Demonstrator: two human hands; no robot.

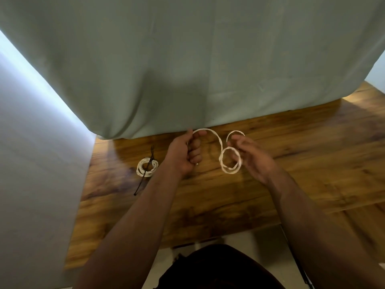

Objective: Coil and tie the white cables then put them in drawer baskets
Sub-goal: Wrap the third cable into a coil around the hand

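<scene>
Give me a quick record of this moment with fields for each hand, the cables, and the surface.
left hand: fist closed around one end of the loose white cable
right hand: fingers forming loops in the same cable
finished coil: lying on the table left of the hands, bound with a black tie
surface: wooden table
backdrop: pale cloth draped behind
drawer baskets: not in view

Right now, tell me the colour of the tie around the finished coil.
Black. The tie crosses the white coil in the head view.
</scene>
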